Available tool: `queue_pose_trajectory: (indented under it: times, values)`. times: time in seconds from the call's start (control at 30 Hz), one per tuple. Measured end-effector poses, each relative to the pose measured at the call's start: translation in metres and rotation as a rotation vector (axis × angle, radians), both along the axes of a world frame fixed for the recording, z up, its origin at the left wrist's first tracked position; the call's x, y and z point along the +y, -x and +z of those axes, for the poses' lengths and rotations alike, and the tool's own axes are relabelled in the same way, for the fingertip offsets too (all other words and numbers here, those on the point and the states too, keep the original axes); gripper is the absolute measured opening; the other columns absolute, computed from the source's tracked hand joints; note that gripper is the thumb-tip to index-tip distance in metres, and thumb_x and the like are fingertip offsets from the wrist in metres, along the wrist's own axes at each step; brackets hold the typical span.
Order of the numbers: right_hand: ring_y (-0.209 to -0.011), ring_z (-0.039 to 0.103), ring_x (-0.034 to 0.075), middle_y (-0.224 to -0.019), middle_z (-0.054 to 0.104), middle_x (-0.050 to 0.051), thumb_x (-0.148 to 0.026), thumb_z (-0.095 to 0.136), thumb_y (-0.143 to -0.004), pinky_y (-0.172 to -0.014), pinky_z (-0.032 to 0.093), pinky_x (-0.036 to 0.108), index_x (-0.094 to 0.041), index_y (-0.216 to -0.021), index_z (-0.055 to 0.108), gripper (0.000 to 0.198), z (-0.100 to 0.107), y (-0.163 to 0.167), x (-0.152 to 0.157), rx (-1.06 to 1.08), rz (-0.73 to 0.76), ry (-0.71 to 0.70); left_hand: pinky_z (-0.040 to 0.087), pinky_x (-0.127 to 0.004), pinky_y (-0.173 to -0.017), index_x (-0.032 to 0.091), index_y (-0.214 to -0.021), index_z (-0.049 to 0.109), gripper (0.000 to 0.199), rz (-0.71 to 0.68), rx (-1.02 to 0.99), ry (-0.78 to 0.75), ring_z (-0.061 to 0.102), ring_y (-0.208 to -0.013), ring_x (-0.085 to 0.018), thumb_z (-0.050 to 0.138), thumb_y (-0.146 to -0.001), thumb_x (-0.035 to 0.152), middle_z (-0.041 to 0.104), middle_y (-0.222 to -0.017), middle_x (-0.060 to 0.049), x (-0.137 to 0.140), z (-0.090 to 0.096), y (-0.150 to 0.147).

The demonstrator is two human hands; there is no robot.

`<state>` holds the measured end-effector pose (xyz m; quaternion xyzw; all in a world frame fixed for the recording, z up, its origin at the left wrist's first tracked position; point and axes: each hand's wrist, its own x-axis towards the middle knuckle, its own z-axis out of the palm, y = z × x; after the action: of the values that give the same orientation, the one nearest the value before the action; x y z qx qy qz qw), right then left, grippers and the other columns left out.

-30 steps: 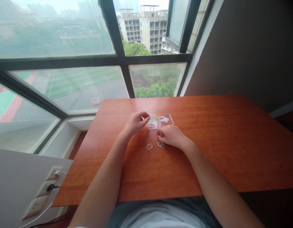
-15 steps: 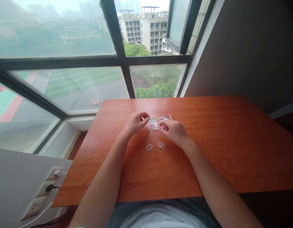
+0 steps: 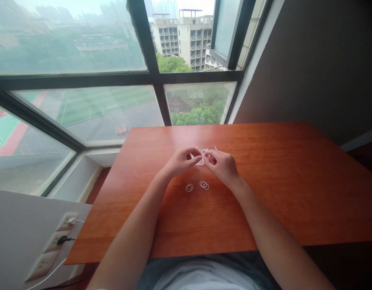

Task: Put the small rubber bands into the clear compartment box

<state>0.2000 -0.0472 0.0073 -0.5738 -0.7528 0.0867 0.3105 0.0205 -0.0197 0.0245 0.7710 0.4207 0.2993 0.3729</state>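
Note:
Over a small clear plastic box, my left hand and my right hand come together with their fingertips meeting. Both hands are closed in a pinch. Whatever sits between the fingertips is too small to make out. My hands cover most of the box; its raised clear lid and some small gold-coloured pieces show behind the fingers. On the table nearer to me lie two overlapping white rings. Just right of them lies a cluster of overlapping white rings.
The reddish-brown wooden table stretches to both sides. Beyond its far edge is a window with a dark frame, and a grey wall rises at the right. Wall sockets with plugged-in cables sit low at the left.
My left hand has moved right, from the box's left side to my right hand's fingertips, and now hides the compartments. My right hand has shifted only slightly. The rings on the table stay put.

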Motion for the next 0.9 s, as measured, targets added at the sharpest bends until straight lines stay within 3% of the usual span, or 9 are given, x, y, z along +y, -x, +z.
queue_pose_trajectory:
  times: [0.23,0.37,0.53,0.9]
  values:
    - [-0.063,0.055,0.013,-0.068,0.064,0.000,-0.031,0.053,-0.084,-0.062,0.036,0.022,-0.021,-0.090,0.069,0.020,0.000,-0.001,0.000,0.008,-0.009,-0.018,0.038,-0.020,-0.054,0.014,-0.079,0.065,0.013,0.012,-0.022,-0.076,0.047,-0.057,-0.008,0.055,-0.080,0.023,0.061,-0.066,0.000,0.000,-0.009,-0.009]
    - [-0.062,0.055,0.013,-0.063,0.061,-0.001,-0.032,0.052,-0.086,-0.063,0.036,0.022,-0.021,-0.090,0.068,0.020,-0.001,-0.004,0.002,0.026,-0.019,-0.030,0.040,-0.021,-0.056,0.015,-0.080,0.066,0.013,0.131,0.023,-0.151,0.052,-0.058,-0.009,0.056,-0.080,0.023,0.065,-0.071,-0.001,0.008,-0.014,0.002]
    - [-0.064,0.057,0.013,-0.068,0.065,-0.002,-0.031,0.054,-0.083,-0.060,0.033,0.023,-0.024,-0.089,0.068,0.016,-0.002,-0.005,0.004,-0.049,0.025,0.073,0.040,-0.021,-0.056,0.016,-0.081,0.066,0.014,0.259,0.039,-0.196,0.053,-0.058,-0.009,0.056,-0.080,0.025,0.066,-0.071,-0.001,0.016,-0.018,0.015]
    - [-0.068,0.058,0.014,-0.076,0.068,0.000,-0.028,0.054,-0.083,-0.059,0.032,0.024,-0.025,-0.087,0.068,0.015,0.001,-0.008,0.003,-0.187,0.098,0.242,0.041,-0.021,-0.057,0.016,-0.083,0.066,0.012,0.169,0.057,-0.219,0.052,-0.059,-0.009,0.056,-0.081,0.023,0.068,-0.079,-0.002,0.012,-0.023,0.002]
